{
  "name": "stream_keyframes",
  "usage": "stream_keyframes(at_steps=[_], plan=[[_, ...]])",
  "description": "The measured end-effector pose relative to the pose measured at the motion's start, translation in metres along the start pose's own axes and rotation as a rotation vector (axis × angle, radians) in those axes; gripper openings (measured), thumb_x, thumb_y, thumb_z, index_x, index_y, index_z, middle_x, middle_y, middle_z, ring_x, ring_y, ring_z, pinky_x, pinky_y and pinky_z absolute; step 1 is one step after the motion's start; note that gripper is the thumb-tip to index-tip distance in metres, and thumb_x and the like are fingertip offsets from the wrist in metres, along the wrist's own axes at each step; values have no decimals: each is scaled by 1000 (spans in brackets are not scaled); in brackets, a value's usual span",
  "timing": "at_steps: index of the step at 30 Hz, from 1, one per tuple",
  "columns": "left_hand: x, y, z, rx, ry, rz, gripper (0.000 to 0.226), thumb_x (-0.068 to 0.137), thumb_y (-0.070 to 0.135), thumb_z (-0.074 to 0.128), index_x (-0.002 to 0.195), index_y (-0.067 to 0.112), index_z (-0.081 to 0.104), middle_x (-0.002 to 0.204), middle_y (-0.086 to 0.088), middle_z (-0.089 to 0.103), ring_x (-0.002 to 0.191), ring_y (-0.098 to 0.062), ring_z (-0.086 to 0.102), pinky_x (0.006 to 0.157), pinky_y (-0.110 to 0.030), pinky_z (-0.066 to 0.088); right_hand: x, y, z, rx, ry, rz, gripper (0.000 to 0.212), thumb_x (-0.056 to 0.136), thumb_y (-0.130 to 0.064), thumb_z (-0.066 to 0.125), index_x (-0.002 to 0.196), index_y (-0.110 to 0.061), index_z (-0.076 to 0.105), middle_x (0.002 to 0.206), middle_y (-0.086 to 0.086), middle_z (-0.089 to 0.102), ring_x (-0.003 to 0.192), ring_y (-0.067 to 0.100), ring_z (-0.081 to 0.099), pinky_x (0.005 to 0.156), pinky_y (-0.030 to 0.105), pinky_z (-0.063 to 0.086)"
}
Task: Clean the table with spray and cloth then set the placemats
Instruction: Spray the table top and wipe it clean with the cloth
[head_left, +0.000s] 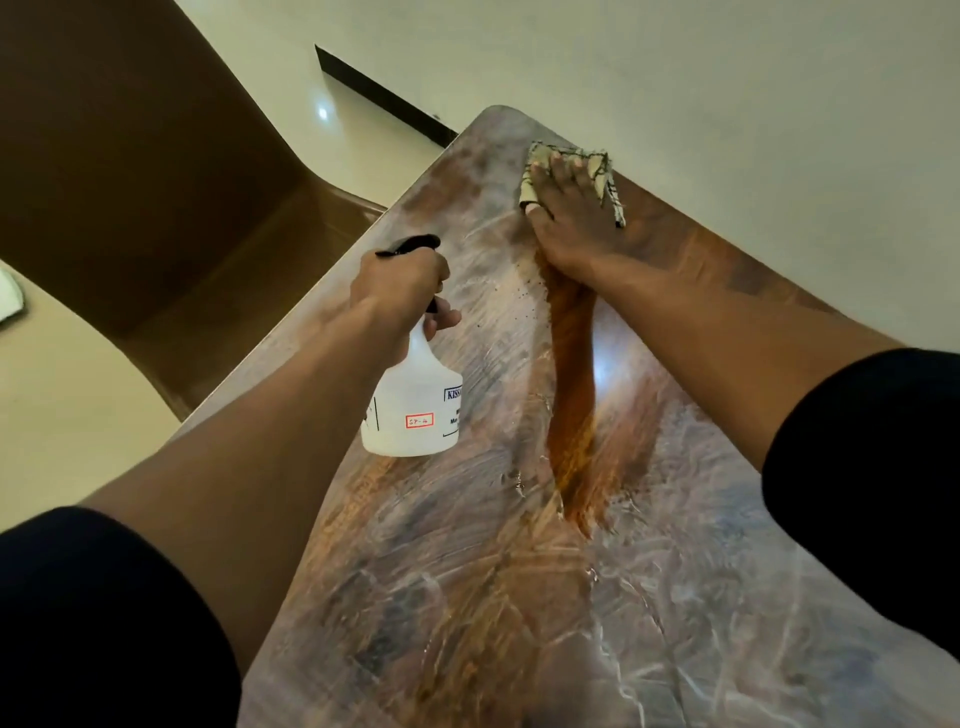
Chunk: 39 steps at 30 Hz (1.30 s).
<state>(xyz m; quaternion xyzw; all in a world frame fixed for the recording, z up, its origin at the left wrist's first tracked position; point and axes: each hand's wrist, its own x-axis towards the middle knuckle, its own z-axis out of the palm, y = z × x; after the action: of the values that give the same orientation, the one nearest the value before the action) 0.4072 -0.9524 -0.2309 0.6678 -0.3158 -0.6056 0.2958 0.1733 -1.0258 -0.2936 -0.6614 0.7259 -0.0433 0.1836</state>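
Cloth (540, 179) lies at the tabletop's (467, 597) far corner, flattened under the right hand (576, 218), fingers spread. Left hand (397, 291) grips the spray bottle (413, 410) nearer, just left. Streaked film runs lengthwise toward the person; the wiping hand is farther out.

A brown moulded chair (156, 197) fills the 10 o'clock quarter — its curved back high at the left, its seat lower and toward the middle. Pale glossy floor (675, 78) spans 12 to 2 o'clock, crossed at 12 by a dark strip (384, 98) — what it is cannot be told. A whitish scrap (10, 299) sits at 9 o'clock, cut by the edge.
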Motion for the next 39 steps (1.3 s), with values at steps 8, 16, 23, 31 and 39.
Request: stream_keyframes(at_steps=[8, 16, 23, 31, 39], plan=[[6, 3, 0, -30, -33, 12, 47, 91, 5, 59, 129, 32, 70, 89, -9, 57, 55, -26, 70, 46, -25, 39, 14, 39, -10, -32, 115, 208, 65, 110, -46, 25, 168, -23, 6, 175, 3, -3, 161, 27, -7, 129, 50, -1], [15, 10, -6, -24, -59, 10, 37, 94, 7, 59, 114, 38, 66, 93, -10, 57, 57, -24, 71, 47, -23, 44, 18, -38, 7, -172, 57, -115, 62, 110, -46, 21, 167, -24, 8, 175, 4, 1, 161, 28, -1, 129, 56, 4], [19, 23, -11, -8, 34, 3, 28, 93, 5, 61, 107, 29, 67, 84, -8, 49, 65, -25, 58, 45, -25, 39, 14, 11, -8, -151, 12, -201, 66, 107, -57, 18, 167, -33, 8, 175, -5, 1, 161, 19, -2, 129, 54, 8], [21, 35, -19, 4, 24, -42, 8, 93, 3, 62, 97, 9, 58, 82, -9, 46, 64, -20, 53, 42, -21, 37, 13, 34, -14, -42, 87, 160, 60, 111, -42, 27, 167, -26, 12, 175, 3, 0, 161, 28, -5, 129, 54, -2], [35, 42, -25, 12, 162, 25, 9, 92, 10, 61, 98, 8, 67, 58, -4, 58, 54, -21, 58, 57, -32, 47, 22, -28, 7, -134, -68, -442, 61, 111, -49, 25, 166, -34, 2, 174, -8, -6, 160, 15, -9, 129, 50, 3]])
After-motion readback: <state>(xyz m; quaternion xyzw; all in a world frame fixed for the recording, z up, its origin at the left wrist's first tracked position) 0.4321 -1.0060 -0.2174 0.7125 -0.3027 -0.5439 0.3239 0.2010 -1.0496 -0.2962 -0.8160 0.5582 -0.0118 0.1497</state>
